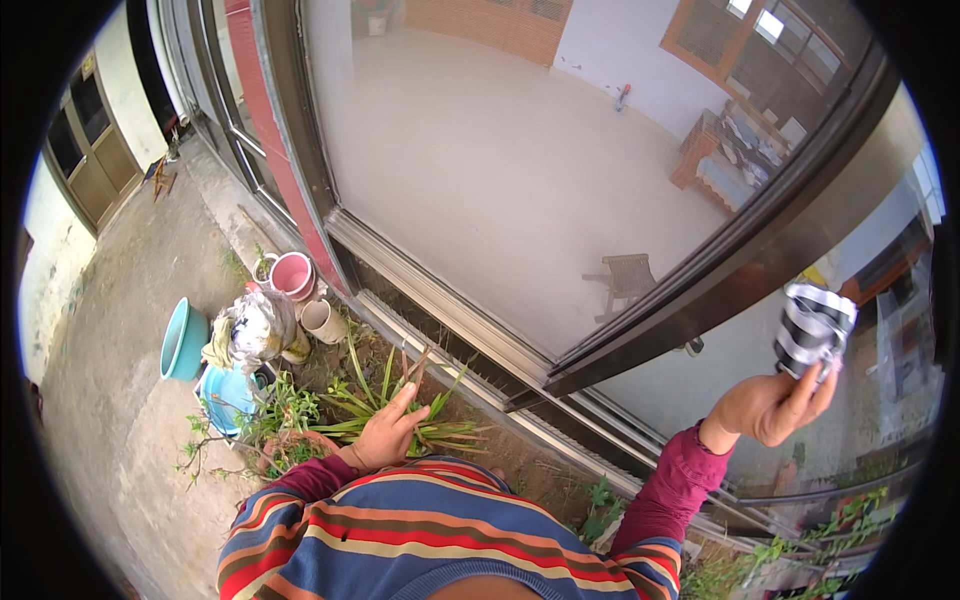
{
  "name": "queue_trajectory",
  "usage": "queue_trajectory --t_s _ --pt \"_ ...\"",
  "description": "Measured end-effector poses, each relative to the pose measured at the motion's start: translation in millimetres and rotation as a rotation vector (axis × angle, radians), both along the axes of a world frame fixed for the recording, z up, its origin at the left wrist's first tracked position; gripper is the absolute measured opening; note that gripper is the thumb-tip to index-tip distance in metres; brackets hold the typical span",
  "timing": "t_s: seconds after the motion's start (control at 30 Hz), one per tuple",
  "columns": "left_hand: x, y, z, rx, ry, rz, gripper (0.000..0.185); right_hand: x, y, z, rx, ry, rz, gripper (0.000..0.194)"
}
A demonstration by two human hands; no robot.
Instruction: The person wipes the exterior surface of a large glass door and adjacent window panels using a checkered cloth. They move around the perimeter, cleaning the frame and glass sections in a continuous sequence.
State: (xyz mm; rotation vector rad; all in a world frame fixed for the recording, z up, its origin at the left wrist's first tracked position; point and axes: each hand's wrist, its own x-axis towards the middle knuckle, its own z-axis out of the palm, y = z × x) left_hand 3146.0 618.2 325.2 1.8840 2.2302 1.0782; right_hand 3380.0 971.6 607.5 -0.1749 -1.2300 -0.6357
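Observation:
At the right, my right hand (pixel 776 405) grips a folded black-and-white striped cloth (pixel 814 330), held up in front of a glass pane (pixel 757 375). Whether the cloth touches the glass cannot be told. My left hand (pixel 386 431) holds nothing, its fingers apart, above the long green leaves of a plant (pixel 450 433) near my body. A large sliding glass panel with a dark metal frame (pixel 720 262) stands before me. Its lower rail (pixel 450 300) runs diagonally between the plants and the room behind the glass.
To the left stand a teal basin (pixel 184 341), a blue basin (pixel 225 397), a pink bucket (pixel 292 276), a white pot (pixel 324 322) and a plastic bag (pixel 262 326). A potted plant (pixel 289 450) is near my left arm. Behind the glass is a wooden stool (pixel 628 277).

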Motion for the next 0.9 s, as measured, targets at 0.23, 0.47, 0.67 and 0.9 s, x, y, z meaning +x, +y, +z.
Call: queue_trajectory --t_s 0.23,0.47,0.67,0.9 --pt "-25 -78 -19 -0.058 -0.125 0.307 0.045 -99 -9 86 -0.013 -0.409 -0.458 0.049" --pt "-23 -172 -55 -0.14 -0.278 0.517 0.044 -179 11 -90 -0.398 -0.747 -0.263 0.056" --pt "8 -239 -102 -0.225 -0.345 0.723 0.039 -167 0 -238 -0.667 -1.233 -0.02 0.039" --pt "20 -248 -147 -0.347 -0.509 0.804 0.036 -116 -73 -336 -0.985 -1.268 0.223 0.032"
